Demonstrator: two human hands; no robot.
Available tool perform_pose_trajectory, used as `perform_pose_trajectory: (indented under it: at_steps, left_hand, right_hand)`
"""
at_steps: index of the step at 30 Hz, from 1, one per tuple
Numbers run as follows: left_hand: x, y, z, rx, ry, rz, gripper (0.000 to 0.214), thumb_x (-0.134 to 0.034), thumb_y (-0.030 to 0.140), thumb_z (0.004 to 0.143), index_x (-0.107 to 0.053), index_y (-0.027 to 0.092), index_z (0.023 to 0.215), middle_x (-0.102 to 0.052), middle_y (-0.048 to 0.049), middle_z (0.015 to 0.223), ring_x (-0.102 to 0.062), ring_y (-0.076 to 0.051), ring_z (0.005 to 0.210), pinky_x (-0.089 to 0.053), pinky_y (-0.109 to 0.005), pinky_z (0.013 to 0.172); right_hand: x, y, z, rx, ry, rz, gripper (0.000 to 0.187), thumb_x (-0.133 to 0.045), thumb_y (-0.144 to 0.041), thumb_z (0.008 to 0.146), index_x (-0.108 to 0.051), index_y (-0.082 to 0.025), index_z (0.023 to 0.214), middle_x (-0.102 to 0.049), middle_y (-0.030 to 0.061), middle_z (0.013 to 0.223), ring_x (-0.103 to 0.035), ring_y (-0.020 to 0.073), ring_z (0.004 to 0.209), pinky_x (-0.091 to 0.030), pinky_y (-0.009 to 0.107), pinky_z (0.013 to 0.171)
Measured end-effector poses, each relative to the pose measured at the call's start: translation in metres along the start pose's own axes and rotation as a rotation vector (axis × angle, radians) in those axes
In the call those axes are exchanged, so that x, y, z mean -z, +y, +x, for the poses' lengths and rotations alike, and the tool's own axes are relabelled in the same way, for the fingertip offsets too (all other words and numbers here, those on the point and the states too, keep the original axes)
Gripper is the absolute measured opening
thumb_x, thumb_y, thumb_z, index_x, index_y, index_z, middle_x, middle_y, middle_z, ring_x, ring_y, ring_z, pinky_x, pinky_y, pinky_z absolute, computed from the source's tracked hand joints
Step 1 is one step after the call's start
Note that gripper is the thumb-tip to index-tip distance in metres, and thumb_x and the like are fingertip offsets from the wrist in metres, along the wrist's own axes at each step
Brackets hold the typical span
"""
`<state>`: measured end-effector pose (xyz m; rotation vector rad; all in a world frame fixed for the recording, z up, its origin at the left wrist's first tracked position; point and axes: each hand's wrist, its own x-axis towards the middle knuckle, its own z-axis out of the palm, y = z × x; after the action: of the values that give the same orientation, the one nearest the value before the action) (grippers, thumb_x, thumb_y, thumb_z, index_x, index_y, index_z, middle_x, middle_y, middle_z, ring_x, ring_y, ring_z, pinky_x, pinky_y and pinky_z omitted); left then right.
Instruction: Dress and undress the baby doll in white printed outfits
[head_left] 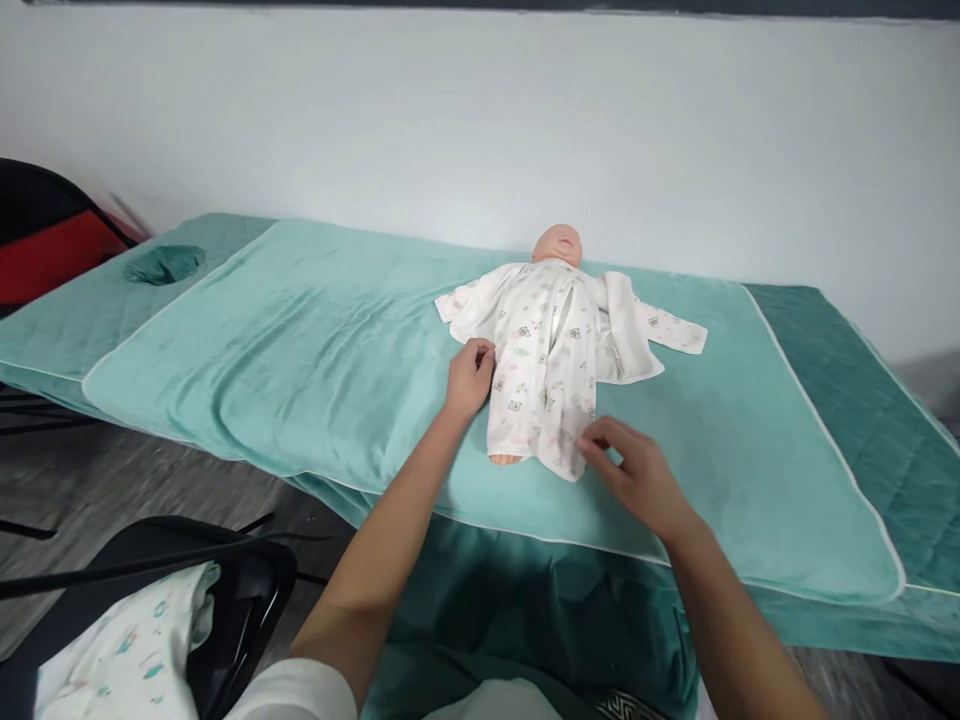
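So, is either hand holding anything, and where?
Left hand pinches the side edge of the garment on the baby doll; right hand touches its leg hem, grip unclear.

head: 1 view | worn on head | faces forward-down | near the teal bed | above both forearms

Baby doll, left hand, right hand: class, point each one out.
baby doll (pixel 544 345), head view, on its clothed belly.
left hand (pixel 469 378), head view, back of hand.
right hand (pixel 639 482), head view, back of hand.
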<state>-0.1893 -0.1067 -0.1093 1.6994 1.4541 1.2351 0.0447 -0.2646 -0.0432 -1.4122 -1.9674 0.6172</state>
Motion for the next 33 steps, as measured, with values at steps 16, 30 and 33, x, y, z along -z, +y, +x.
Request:
perform_pose_trajectory:
  at_steps: [16, 30, 33]
  left_hand:
    - [-0.058, 0.045, 0.195, -0.208, -0.252, 0.070, 0.010, -0.062, 0.024, 0.089, -0.068, 0.018, 0.085, -0.069, -0.0058, 0.095, -0.062, -0.020, 0.091, -0.048, -0.035, 0.089]
    - [-0.043, 0.038, 0.198, -0.265, -0.389, 0.049, 0.032, -0.060, 0.028, 0.091, -0.036, 0.021, 0.070, -0.048, 0.0011, 0.074, -0.045, -0.014, 0.070, -0.034, -0.029, 0.068]
    - [-0.046, 0.030, 0.201, -0.217, -0.303, 0.015, 0.032, -0.057, 0.024, 0.091, -0.033, 0.022, 0.069, -0.042, 0.0027, 0.067, -0.042, -0.013, 0.066, -0.033, -0.028, 0.066]
  right_hand:
    - [0.020, 0.104, 0.272, -0.161, 0.388, 0.161, 0.021, -0.063, -0.040, 0.085, -0.064, -0.019, 0.090, -0.068, 0.0043, 0.096, -0.060, 0.0196, 0.093, -0.048, 0.038, 0.095]
    - [0.043, 0.131, 0.266, -0.123, 0.018, 0.307, 0.045, -0.065, -0.065, 0.087, -0.064, -0.021, 0.078, -0.058, 0.0058, 0.134, -0.054, 0.0252, 0.127, -0.038, 0.042, 0.111]
    - [0.045, 0.131, 0.263, -0.158, -0.021, 0.348, 0.045, -0.063, -0.065, 0.088, -0.069, -0.021, 0.084, -0.056, 0.0054, 0.141, -0.053, 0.0265, 0.128, -0.040, 0.042, 0.110]
